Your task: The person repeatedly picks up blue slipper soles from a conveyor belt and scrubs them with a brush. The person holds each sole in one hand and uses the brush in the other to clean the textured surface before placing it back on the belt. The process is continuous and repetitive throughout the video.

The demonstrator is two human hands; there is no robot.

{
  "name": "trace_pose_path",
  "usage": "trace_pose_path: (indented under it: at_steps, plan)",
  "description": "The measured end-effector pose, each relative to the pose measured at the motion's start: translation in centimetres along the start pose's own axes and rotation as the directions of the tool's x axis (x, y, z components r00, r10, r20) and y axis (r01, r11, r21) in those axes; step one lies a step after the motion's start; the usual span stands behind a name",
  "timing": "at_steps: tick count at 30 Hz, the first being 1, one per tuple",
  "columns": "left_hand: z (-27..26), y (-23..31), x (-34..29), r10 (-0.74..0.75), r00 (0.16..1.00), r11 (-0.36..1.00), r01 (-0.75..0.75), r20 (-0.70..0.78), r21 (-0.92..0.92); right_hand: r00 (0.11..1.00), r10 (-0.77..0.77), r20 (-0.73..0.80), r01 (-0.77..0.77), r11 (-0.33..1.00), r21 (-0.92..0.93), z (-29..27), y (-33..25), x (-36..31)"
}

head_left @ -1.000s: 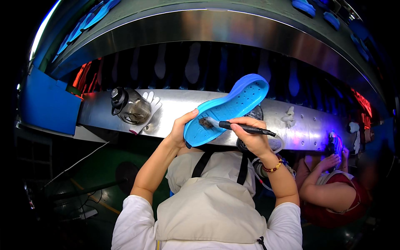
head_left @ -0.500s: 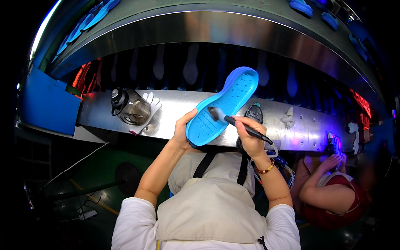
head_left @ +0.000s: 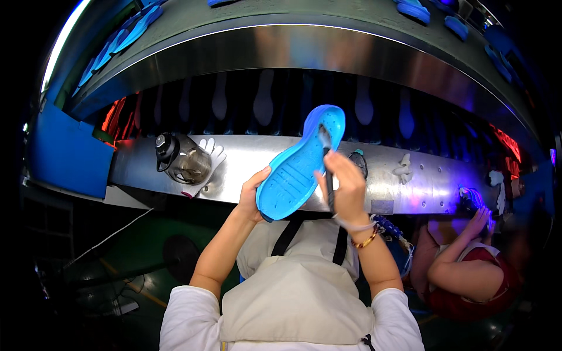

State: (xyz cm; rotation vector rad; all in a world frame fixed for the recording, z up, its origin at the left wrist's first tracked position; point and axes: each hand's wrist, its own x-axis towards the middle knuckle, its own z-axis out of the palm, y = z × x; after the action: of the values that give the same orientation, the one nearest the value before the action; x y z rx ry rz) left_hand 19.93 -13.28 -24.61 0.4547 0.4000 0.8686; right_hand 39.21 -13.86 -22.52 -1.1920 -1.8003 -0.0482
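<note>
A blue shoe sole is held up in front of me, tilted, with its hollow inner side facing me. Gripping its lower left edge is my left hand, closed on the rim. My right hand is closed round the black handle of a brush. The bristles touch the inside of the sole near its upper end. Small holes and ridges mark the sole's inner surface. Behind my right hand, a dark shoe-shaped piece on the metal ledge is partly hidden.
Along the metal ledge stand a smoky bottle, a white glove and another pale glove. A conveyor above carries blue soles. At right sits a co-worker with hands at a lit shoe piece.
The brush has moved from the sole's middle to its upper end, its handle now nearly upright. The sole has shifted slightly down and left in view.
</note>
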Motion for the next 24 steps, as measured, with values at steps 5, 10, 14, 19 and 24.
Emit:
trace_pose_path:
  at_steps: [5,10,14,19,24]
  plan:
    - [-0.8,-0.2,0.0,0.017,0.998,0.999,-0.015,-0.068,0.031,1.000,0.021,0.001,-0.021,1.000,0.013,0.2,-1.6,-0.9]
    - [-1.0,-0.5,0.2,0.050,0.994,0.999,-0.048,-0.095,0.023,0.999,-0.009,0.045,0.008,1.000,0.022,-0.2,-2.9,-0.9]
    - [-1.3,-0.1,0.6,0.098,0.992,0.995,-0.097,-0.079,0.012,0.992,-0.057,0.112,0.029,0.970,0.242,-0.6,-4.6,-2.2]
    - [-1.4,1.1,-0.9,0.126,0.991,0.989,-0.121,-0.055,0.080,0.705,0.364,0.608,-0.706,0.286,0.647,-4.6,-1.5,-1.1]
    - [1.3,5.9,-3.8,0.333,0.943,0.849,-0.307,0.016,0.431,0.781,0.551,0.293,-0.204,-0.218,0.954,-7.7,1.8,-3.2]
